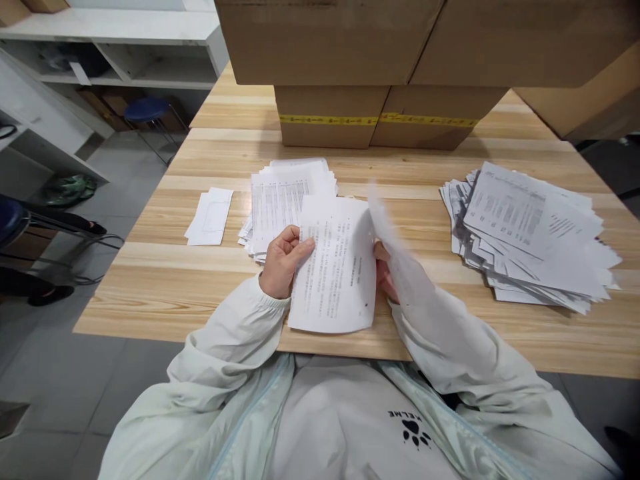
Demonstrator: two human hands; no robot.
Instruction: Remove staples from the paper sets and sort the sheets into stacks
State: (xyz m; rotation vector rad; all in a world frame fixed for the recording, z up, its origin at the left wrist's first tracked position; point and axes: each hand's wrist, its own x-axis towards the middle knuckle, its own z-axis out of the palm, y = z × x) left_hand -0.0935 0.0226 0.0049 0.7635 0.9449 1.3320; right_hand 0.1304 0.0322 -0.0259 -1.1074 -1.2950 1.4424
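Wooden table (165, 293): paper stacks (525, 233), boxes (380, 117).

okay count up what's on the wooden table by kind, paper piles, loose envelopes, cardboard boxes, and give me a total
Piles of printed white paper: 2, middle pile and right pile
White window envelopes, lying apart at the left: 2
Brown cardboard boxes with yellow tape, on the table: 2, left and right
Total: 6

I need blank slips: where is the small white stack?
In the head view, the small white stack lies on the table's left side, just left of the middle paper pile.
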